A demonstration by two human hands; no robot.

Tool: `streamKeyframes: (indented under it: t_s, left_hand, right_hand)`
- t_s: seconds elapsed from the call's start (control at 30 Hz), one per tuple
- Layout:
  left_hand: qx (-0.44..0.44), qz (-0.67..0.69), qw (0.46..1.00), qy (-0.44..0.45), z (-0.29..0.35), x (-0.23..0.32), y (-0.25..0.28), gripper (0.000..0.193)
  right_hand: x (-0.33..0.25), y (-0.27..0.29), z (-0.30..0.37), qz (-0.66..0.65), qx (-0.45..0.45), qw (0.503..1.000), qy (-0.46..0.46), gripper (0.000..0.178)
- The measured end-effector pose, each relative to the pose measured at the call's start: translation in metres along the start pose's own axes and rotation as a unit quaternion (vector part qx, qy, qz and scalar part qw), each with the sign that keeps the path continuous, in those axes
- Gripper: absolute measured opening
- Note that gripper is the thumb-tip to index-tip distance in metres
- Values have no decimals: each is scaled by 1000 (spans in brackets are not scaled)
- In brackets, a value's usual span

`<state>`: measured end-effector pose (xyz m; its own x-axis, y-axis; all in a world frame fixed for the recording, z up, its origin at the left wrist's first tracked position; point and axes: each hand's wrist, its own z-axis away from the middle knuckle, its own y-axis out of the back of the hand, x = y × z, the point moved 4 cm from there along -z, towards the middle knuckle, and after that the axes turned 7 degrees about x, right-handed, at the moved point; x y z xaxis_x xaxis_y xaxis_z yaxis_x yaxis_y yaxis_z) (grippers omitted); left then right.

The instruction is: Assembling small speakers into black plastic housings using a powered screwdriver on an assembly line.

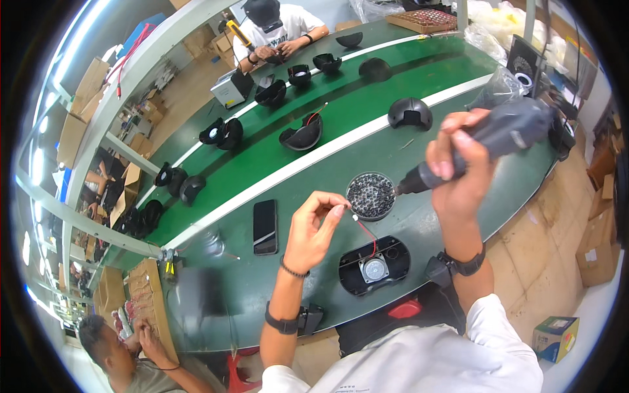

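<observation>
A long green desk (314,141) with a white stripe runs away up the room, and black dome-shaped housings (409,112) sit spaced along it toward a person seated at the far end (278,29). Another person bends over cardboard trays at the lower left (121,357). At the near edge, straight in front of the person wearing the camera, lies an open black housing (374,265) with a small round speaker set in its middle. A dark phone (265,226) lies flat to its left, and a round dish of small dark screws (371,195) stands just beyond it.

The right hand (462,167) is raised above the desk, closed fully round a grey electric screwdriver (488,141) — its tip points down-left, at the rim of the screw dish. The left hand (314,229) hovers up and to the left of the open housing, thumb and forefinger pinched on the free end of a thin red wire (368,232). The wire slants down from the fingertips into the housing — the hand itself stays clear of the shell, above it.
</observation>
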<state>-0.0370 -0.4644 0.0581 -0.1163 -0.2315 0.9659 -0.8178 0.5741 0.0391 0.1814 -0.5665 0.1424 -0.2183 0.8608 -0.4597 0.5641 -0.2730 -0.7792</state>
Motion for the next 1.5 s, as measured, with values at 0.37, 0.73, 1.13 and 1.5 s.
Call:
streamKeyframes:
  t_s: [0.37,0.73,1.13,1.5]
  left_hand:
    - [51,112,992,19,86,49,-18,11]
    - [61,191,979,44,110,49,-40,11]
    - [89,290,937,174,111,40,-51,22]
    - [105,231,958,134,118,23,-63,19]
  right_hand:
    - [-60,-40,51,-211,-139,966,-50,20]
    - [-60,-39,72,-162,-150,974,-53,20]
    - [-59,-35,74,-115,-137,983,-41,20]
    - [-82,-5,77,-128,-104,985,-46,33]
